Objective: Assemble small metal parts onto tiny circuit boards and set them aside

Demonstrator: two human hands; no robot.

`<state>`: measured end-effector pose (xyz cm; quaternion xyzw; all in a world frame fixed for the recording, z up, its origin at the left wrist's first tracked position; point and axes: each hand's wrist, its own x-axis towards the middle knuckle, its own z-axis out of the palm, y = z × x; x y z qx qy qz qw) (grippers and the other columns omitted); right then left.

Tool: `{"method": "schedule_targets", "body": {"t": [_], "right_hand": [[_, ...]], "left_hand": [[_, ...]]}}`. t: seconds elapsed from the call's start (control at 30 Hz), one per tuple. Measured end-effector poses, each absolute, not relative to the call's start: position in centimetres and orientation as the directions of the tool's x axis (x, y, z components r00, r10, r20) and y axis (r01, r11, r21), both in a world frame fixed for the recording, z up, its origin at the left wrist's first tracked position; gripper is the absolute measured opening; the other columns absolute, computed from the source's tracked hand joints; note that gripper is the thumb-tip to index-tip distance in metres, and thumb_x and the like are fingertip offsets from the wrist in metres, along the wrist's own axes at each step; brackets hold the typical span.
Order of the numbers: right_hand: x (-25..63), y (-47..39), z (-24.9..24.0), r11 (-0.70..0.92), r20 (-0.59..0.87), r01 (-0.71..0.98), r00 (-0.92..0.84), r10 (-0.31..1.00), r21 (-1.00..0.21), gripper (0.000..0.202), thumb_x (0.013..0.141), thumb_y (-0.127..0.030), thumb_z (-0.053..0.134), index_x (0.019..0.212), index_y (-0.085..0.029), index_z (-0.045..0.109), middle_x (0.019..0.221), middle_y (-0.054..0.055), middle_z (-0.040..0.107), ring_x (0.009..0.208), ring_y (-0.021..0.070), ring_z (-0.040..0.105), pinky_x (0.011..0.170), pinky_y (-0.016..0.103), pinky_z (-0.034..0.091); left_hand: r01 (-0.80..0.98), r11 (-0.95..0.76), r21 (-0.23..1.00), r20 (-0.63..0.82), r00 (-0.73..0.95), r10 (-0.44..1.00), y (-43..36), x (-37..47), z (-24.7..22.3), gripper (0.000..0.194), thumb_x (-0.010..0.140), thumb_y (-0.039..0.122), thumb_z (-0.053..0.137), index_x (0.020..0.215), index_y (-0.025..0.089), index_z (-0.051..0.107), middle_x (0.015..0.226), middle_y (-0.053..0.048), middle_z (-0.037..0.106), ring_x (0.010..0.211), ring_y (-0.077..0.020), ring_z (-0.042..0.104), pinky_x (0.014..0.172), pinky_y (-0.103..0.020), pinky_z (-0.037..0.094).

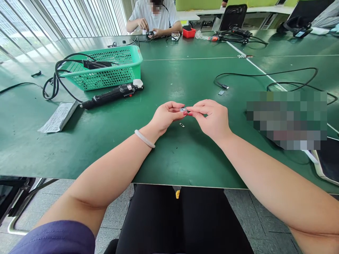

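The person's left hand point(166, 117) is gripping a small metallic part point(183, 109) between thumb and fingers, just above the green tabletop point(169, 162). The right hand point(213, 116) is pinching its other end, so the fingers of both hands are closing on it and covering much of its shape. A tiny rectangular piece point(182, 125) is lying just below them. To the left, a black power screwdriver point(111, 96) is resting along the front of a green basket point(113, 74), with a creased paper packet point(58, 118) sitting near its tail end. Black cable point(246, 74) is looping across the right side, its plug point(225, 86) ending beside a small flat card point(221, 92). A pixelated patch point(286, 120) (whatever is lying beneath it cannot be told) is taking up space beyond the right forearm. Across the tabletop, another person point(155, 17) is handling a small dark object point(150, 34), near a red box point(189, 32).
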<state>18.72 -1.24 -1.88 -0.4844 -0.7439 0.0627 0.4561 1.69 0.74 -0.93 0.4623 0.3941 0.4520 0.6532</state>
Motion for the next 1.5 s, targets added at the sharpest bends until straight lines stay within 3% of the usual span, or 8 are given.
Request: {"method": "schedule_targets", "body": {"t": [0.23, 0.77, 0.9, 1.07, 1.17, 1.3, 1.4, 1.5], "right_hand": [[19.0, -0.8, -2.2, 0.438, 0.476, 0.473, -0.044, 0.878, -0.764, 0.010, 0.080, -0.033, 0.070, 0.083, -0.029, 0.079, 0.085, 0.002, 0.071, 0.074, 0.0173, 0.061, 0.072, 0.036, 0.051], [19.2, -0.5, -2.3, 0.360, 0.404, 0.433, 0.012, 0.915, -0.826, 0.023, 0.076, -0.035, 0.072, 0.095, -0.022, 0.076, 0.078, 0.002, 0.069, 0.065, 0.0141, 0.057, 0.070, 0.035, 0.051], [19.4, -0.5, -2.3, 0.330, 0.411, 0.533, 0.038, 0.911, -0.779, 0.015, 0.078, -0.034, 0.070, 0.085, -0.022, 0.075, 0.076, 0.002, 0.068, 0.063, 0.0145, 0.055, 0.066, 0.034, 0.048], [18.9, -0.6, -3.1, 0.405, 0.313, 0.741, -0.272, 0.910, -0.536, 0.017, 0.069, -0.030, 0.080, 0.084, -0.023, 0.076, 0.086, 0.003, 0.069, 0.081, 0.0209, 0.058, 0.073, 0.037, 0.046], [18.4, -0.5, -3.6, 0.445, 0.309, 0.782, -0.334, 0.890, -0.436, 0.004, 0.077, -0.024, 0.072, 0.080, -0.023, 0.074, 0.083, 0.004, 0.069, 0.086, 0.0226, 0.057, 0.077, 0.038, 0.046], [18.2, -0.3, -3.8, 0.429, 0.282, 0.813, -0.337, 0.898, -0.394, 0.014, 0.082, -0.017, 0.063, 0.073, -0.022, 0.071, 0.078, 0.004, 0.069, 0.082, 0.0214, 0.056, 0.073, 0.037, 0.044], [18.6, -0.3, -3.6, 0.421, 0.294, 0.818, -0.323, 0.900, -0.391, 0.016, 0.081, -0.026, 0.068, 0.066, -0.022, 0.068, 0.071, 0.004, 0.066, 0.078, 0.0210, 0.055, 0.068, 0.036, 0.042], [18.9, -0.5, -3.0, 0.399, 0.320, 0.799, -0.273, 0.907, -0.450, 0.044, 0.087, -0.046, 0.059, 0.051, -0.022, 0.061, 0.059, 0.003, 0.060, 0.066, 0.0181, 0.052, 0.060, 0.034, 0.037]], "left_hand": [[-0.212, 0.160, 0.964, -0.089, 0.311, 0.946, 1.1, 1.6, -1.4, 0.031, 0.061, 0.004, 0.082, 0.082, 0.013, 0.060, 0.075, -0.001, 0.071, 0.075, -0.0118, 0.069, 0.086, -0.033, 0.053], [-0.178, 0.170, 0.969, -0.118, 0.271, 0.955, 1.2, 1.6, -1.3, 0.029, 0.063, 0.001, 0.077, 0.083, 0.013, 0.060, 0.075, -0.001, 0.070, 0.075, -0.0122, 0.068, 0.083, -0.032, 0.052], [-0.146, 0.189, 0.971, -0.159, 0.195, 0.968, 1.5, 1.4, -1.3, 0.025, 0.067, 0.005, 0.077, 0.084, 0.013, 0.061, 0.076, -0.002, 0.070, 0.072, -0.0115, 0.067, 0.082, -0.032, 0.050], [-0.157, 0.191, 0.969, -0.168, 0.148, 0.975, 1.7, 1.2, -1.4, 0.026, 0.065, 0.002, 0.076, 0.083, 0.014, 0.061, 0.076, -0.001, 0.071, 0.071, -0.0105, 0.066, 0.081, -0.030, 0.050], [-0.143, 0.192, 0.971, -0.170, 0.153, 0.974, 1.6, 1.3, -1.4, 0.027, 0.064, 0.001, 0.076, 0.083, 0.014, 0.060, 0.075, 0.000, 0.070, 0.070, -0.0104, 0.065, 0.080, -0.031, 0.050], [-0.128, 0.192, 0.973, -0.172, 0.153, 0.973, 1.5, 1.4, -1.4, 0.025, 0.066, 0.001, 0.074, 0.083, 0.014, 0.060, 0.075, -0.001, 0.070, 0.069, -0.0103, 0.065, 0.080, -0.031, 0.050], [-0.132, 0.182, 0.974, -0.161, 0.157, 0.974, 1.6, 1.3, -1.5, 0.025, 0.066, 0.001, 0.075, 0.083, 0.014, 0.061, 0.077, -0.002, 0.071, 0.071, -0.0112, 0.065, 0.081, -0.033, 0.050], [-0.141, 0.181, 0.973, -0.156, 0.170, 0.973, 1.7, 1.3, -1.7, 0.024, 0.067, 0.002, 0.075, 0.082, 0.014, 0.060, 0.077, -0.002, 0.071, 0.070, -0.0108, 0.065, 0.081, -0.032, 0.051]]}}
